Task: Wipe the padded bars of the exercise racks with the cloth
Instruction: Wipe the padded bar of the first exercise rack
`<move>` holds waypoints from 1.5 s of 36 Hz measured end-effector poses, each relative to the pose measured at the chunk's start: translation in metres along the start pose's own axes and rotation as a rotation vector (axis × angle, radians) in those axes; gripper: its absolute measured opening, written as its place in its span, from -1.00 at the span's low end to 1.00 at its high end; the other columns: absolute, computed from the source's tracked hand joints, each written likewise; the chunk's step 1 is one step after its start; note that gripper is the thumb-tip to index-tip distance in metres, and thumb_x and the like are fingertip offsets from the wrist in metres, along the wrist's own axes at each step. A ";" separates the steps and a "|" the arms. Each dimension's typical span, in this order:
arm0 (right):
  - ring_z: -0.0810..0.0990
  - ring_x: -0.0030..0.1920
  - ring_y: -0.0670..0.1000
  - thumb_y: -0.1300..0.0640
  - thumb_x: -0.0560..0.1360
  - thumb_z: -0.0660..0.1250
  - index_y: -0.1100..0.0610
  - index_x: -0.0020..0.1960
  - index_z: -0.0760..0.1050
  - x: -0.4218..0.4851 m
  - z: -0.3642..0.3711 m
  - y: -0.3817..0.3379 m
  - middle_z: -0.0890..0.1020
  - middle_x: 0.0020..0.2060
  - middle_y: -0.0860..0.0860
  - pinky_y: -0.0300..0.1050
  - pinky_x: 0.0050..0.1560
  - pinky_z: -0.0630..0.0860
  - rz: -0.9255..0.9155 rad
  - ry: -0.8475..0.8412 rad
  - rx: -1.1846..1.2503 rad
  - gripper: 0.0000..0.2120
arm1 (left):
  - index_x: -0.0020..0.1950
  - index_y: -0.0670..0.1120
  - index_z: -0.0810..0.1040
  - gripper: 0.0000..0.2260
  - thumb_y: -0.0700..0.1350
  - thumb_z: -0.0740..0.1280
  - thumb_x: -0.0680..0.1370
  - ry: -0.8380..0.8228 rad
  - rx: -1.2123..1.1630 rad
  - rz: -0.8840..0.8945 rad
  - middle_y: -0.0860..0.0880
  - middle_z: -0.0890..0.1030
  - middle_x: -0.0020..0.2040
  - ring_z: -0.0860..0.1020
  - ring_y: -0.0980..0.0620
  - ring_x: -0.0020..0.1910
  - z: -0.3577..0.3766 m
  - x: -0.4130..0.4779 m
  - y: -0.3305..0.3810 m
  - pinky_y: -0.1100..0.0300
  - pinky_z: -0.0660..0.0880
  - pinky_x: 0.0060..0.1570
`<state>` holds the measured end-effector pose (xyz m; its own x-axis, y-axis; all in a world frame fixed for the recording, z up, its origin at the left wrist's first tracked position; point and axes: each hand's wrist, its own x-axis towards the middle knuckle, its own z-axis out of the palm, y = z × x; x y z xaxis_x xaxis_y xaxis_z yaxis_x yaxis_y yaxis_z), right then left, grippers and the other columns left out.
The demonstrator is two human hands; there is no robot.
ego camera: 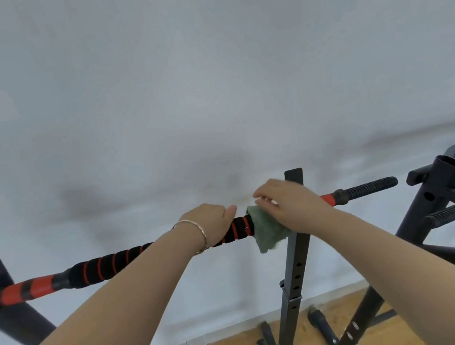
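1. The cloth [268,229] is a small green terry rag, and I judge it light, limp and slightly grippy. It is draped over the padded bar [111,263] and hangs below it, just at 3 o'clock of the left hand [212,223].
2. The right hand [288,202] lies on top of the cloth and presses it to the bar. Its fingers [261,196] look slightly apart and are blurred. The thumb is hidden, so I cannot tell whether the hand closes round underneath.
3. The left hand grips the bar, with the fingers curled over the far side and the thumb pointing toward the cloth. A bracelet [199,231] sits on that wrist.
4. The padding looks like soft black foam with red spiral bands over a stiff steel core. It should give a little under pressure and drag on the cloth rather than slip.
5. The best hold is probably the cloth wrapped fully round the foam, with the free hand steadying the bar beside it.
6. The bar's long axis runs from about 8 o'clock to 2 o'clock across the view. It passes in front of an upright post [291,250] and ends in a bare threaded tip [373,186] at the 2 o'clock end.
7. A second rack [439,187] stands at 3 o'clock, well apart from the hands.
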<state>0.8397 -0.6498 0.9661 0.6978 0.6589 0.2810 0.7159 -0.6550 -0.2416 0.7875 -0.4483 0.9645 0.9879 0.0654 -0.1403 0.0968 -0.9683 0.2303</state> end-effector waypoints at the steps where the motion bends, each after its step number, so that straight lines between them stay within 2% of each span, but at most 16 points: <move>1: 0.52 0.12 -0.03 -0.02 0.69 0.11 0.03 0.28 0.50 0.002 0.007 -0.002 0.53 0.10 -0.08 -0.08 0.09 0.46 -0.035 -0.091 -0.088 -0.72 | -0.14 -0.07 0.31 -0.76 -0.03 -0.01 0.65 -0.090 -0.009 -0.027 -0.05 0.56 -0.21 0.55 -0.11 -0.26 0.000 0.000 0.000 0.08 0.48 -0.18; 4: 0.53 0.02 0.05 0.04 0.71 0.09 0.04 0.28 0.41 0.007 0.019 -0.007 0.52 0.04 -0.02 0.04 -0.05 0.56 -0.116 -0.218 -0.336 -0.79 | -0.13 -0.16 0.44 -0.58 0.06 -0.08 0.63 -0.228 -0.197 -0.130 -0.10 0.67 -0.30 0.59 -0.05 -0.44 -0.002 -0.001 0.002 0.19 0.45 -0.31; 8: 0.44 -0.17 0.05 0.09 0.61 0.29 0.08 0.20 0.34 0.015 0.022 -0.012 0.37 -0.12 -0.01 -0.06 -0.26 0.41 -0.127 -0.229 -0.503 -0.79 | -0.16 -0.14 0.45 -0.61 0.00 -0.06 0.64 -0.137 -0.117 -0.121 -0.10 0.64 -0.31 0.58 -0.06 -0.43 0.000 -0.001 0.001 0.17 0.50 -0.28; 11: 0.42 -0.22 0.04 0.11 0.56 0.34 0.10 0.16 0.37 0.022 0.030 -0.018 0.40 -0.12 0.00 -0.05 -0.26 0.40 -0.082 -0.127 -0.458 -0.77 | -0.21 -0.07 0.39 -0.72 -0.13 0.02 0.66 -0.070 -0.095 -0.155 -0.10 0.67 -0.22 0.67 -0.09 -0.28 0.004 -0.003 -0.005 0.02 0.61 -0.08; 17: 0.43 -0.23 0.06 0.10 0.58 0.31 0.07 0.09 0.36 0.026 0.046 -0.025 0.38 -0.19 -0.02 -0.08 -0.32 0.34 -0.063 -0.019 -0.432 -0.85 | -0.16 -0.14 0.40 -0.65 -0.03 -0.07 0.64 -0.141 -0.138 -0.181 -0.11 0.62 -0.27 0.51 -0.10 -0.33 -0.012 -0.004 -0.025 0.09 0.43 -0.23; 22: 0.41 -0.49 0.08 0.28 0.24 0.59 0.14 -0.19 0.49 0.022 0.052 -0.032 0.46 -0.43 0.00 -0.20 -0.54 0.26 -0.173 0.284 -0.304 -0.70 | -0.09 -0.16 0.48 -0.60 0.03 -0.06 0.61 -0.291 -0.160 -0.251 -0.08 0.68 -0.28 0.58 -0.06 -0.36 -0.018 -0.015 -0.046 0.13 0.47 -0.19; 25: 0.41 -0.48 0.08 0.06 0.46 0.47 0.10 -0.15 0.45 0.015 0.066 -0.036 0.48 -0.43 -0.01 -0.11 -0.49 0.37 -0.204 0.348 -0.318 -0.79 | -0.14 -0.17 0.49 -0.59 0.04 -0.04 0.60 -0.274 -0.218 -0.270 -0.08 0.64 -0.37 0.53 -0.06 -0.45 -0.016 -0.017 -0.046 0.19 0.42 -0.30; 27: 0.36 -0.48 0.07 -0.15 0.62 0.19 0.10 -0.27 0.41 0.015 0.071 -0.036 0.42 -0.47 -0.02 -0.10 -0.44 0.30 -0.091 0.364 -0.332 -0.59 | -0.17 -0.15 0.46 -0.61 0.03 -0.04 0.60 -0.230 -0.185 -0.257 -0.08 0.59 -0.39 0.50 -0.04 -0.48 -0.014 -0.016 -0.045 0.21 0.38 -0.34; 29: 0.27 -0.54 0.06 -0.11 0.63 0.15 0.08 -0.38 0.30 0.018 0.070 -0.034 0.31 -0.53 -0.03 -0.13 -0.47 0.26 -0.065 0.355 -0.382 -0.54 | -0.15 -0.14 0.44 -0.67 -0.01 -0.03 0.60 -0.197 -0.127 -0.219 -0.07 0.61 -0.37 0.52 -0.04 -0.46 -0.011 -0.016 -0.045 0.20 0.41 -0.31; 32: 0.18 -0.58 0.01 0.13 0.41 0.42 0.08 -0.34 0.29 0.025 0.068 -0.036 0.23 -0.55 -0.04 -0.26 -0.48 0.12 -0.140 0.254 -0.535 -0.69 | 0.00 -0.12 0.34 -0.94 -0.24 0.15 0.54 -0.111 0.194 -0.105 -0.05 0.58 -0.26 0.53 -0.06 -0.32 -0.006 -0.020 -0.046 0.13 0.48 -0.27; 34: 0.18 -0.58 0.02 0.18 0.37 0.45 0.09 -0.32 0.24 0.032 0.063 -0.034 0.22 -0.56 -0.04 -0.29 -0.45 0.06 -0.118 0.135 -0.546 -0.65 | 0.04 -0.09 0.26 -0.77 -0.31 0.22 0.48 -0.006 0.319 -0.036 -0.03 0.44 -0.25 0.51 -0.09 -0.24 -0.002 -0.022 -0.046 0.09 0.47 -0.29; 38: 0.43 -0.34 0.12 0.05 0.67 0.01 0.17 -0.27 0.27 0.052 0.050 -0.035 0.41 -0.41 0.04 -0.09 -0.34 0.34 0.003 -0.161 -0.400 -0.63 | 0.04 -0.05 0.23 -0.78 -0.26 0.21 0.50 0.112 0.554 0.066 -0.01 0.40 -0.31 0.42 -0.04 -0.38 0.009 -0.032 -0.047 0.15 0.38 -0.39; 42: 0.38 -0.25 0.08 0.06 0.65 -0.02 0.16 -0.26 0.28 0.070 0.040 -0.038 0.43 -0.29 0.06 -0.05 -0.23 0.31 0.123 -0.411 -0.143 -0.65 | 0.08 -0.04 0.28 -0.76 -0.26 0.25 0.51 0.243 0.660 0.074 0.02 0.24 -0.35 0.25 0.01 -0.46 0.023 -0.043 -0.047 0.20 0.34 -0.41; 48: 0.33 -0.43 0.09 0.14 0.66 0.05 0.16 -0.27 0.24 0.041 0.051 -0.039 0.33 -0.46 0.02 -0.14 -0.42 0.18 0.004 -0.113 -0.444 -0.67 | 0.01 -0.12 0.28 -0.94 -0.17 0.14 0.57 -0.028 0.310 -0.035 -0.04 0.49 -0.23 0.49 -0.08 -0.25 -0.004 -0.024 -0.044 0.12 0.44 -0.29; 51: 0.24 -0.54 0.06 0.21 0.49 0.37 0.16 -0.23 0.37 0.030 0.050 -0.046 0.16 -0.55 -0.02 -0.26 -0.47 0.06 0.043 -0.113 -0.409 -0.80 | -0.08 -0.17 0.48 -0.62 0.00 -0.04 0.61 -0.151 -0.019 -0.158 -0.09 0.67 -0.27 0.60 -0.07 -0.35 -0.009 -0.015 -0.044 0.15 0.46 -0.26; 54: 0.35 -0.44 0.10 0.07 0.66 0.08 0.18 -0.24 0.35 0.043 0.049 -0.042 0.29 -0.49 0.02 -0.15 -0.45 0.16 0.083 -0.116 -0.326 -0.66 | -0.06 -0.13 0.38 -0.88 -0.15 0.09 0.61 -0.128 0.191 -0.075 -0.06 0.60 -0.28 0.58 -0.06 -0.39 -0.003 -0.018 -0.040 0.10 0.52 -0.23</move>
<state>0.8409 -0.5760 0.9432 0.7651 0.6234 0.1612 0.6238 -0.7797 0.0551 0.7660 -0.4104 0.9612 0.9544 0.1194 -0.2735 0.1325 -0.9907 0.0297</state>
